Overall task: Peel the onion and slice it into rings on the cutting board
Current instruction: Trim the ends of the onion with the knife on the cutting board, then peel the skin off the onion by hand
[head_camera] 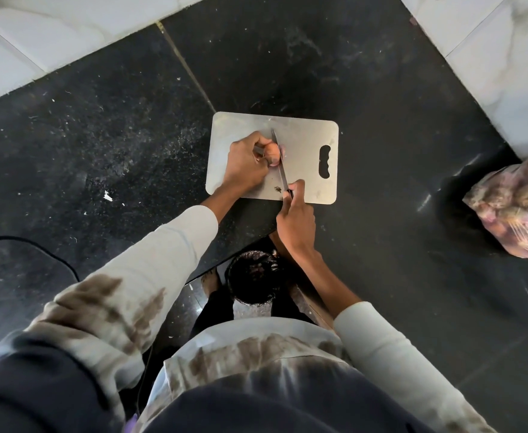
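Observation:
A small pinkish onion (272, 154) lies on the steel cutting board (306, 132), left of its middle. My left hand (246, 164) presses it down from the left, fingers curled over it. My right hand (297, 221) grips the handle of a knife (280, 165) at the board's near edge. The blade runs away from me and rests across the onion's right end, where a pale cut piece (283, 150) sits just right of the blade. A small scrap of peel (277, 189) lies on the board near the knife handle.
The board sits on a dark speckled stone counter (131, 145) with white tiled walls behind. A clear plastic bag of onions (518, 207) lies at the right. Below the counter edge stands a bin with a black liner (253, 276). A black cable (53, 254) runs at the left.

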Demonstrator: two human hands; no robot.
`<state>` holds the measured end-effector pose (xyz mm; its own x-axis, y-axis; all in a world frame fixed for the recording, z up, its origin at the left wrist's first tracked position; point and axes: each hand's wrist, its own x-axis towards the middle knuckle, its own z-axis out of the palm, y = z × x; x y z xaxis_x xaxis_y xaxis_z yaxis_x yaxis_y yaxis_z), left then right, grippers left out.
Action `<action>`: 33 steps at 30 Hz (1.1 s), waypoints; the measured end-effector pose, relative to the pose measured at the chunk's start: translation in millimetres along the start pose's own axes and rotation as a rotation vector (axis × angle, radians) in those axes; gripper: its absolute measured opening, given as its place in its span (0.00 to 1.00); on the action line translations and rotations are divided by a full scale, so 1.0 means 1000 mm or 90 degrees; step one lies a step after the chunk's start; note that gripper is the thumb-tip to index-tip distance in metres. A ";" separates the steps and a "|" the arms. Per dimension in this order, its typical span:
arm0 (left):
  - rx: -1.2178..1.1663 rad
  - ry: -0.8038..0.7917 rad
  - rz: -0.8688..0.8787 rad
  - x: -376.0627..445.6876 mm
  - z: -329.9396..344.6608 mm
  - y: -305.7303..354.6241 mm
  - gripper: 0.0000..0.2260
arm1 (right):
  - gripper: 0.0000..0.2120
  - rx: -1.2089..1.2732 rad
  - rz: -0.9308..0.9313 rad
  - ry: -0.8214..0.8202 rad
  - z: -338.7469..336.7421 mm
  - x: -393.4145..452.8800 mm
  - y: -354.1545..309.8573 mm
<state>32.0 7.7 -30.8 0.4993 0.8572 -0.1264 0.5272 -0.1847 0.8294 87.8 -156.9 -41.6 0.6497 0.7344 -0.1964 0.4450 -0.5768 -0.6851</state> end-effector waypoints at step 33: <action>0.059 -0.077 -0.011 -0.001 -0.002 0.002 0.18 | 0.14 -0.036 0.086 0.190 -0.033 0.061 0.036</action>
<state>31.0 7.6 -27.7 0.5660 0.7971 -0.2104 0.5953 -0.2186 0.7732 163.7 -144.6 -55.4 0.8535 0.5174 -0.0622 0.3705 -0.6864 -0.6258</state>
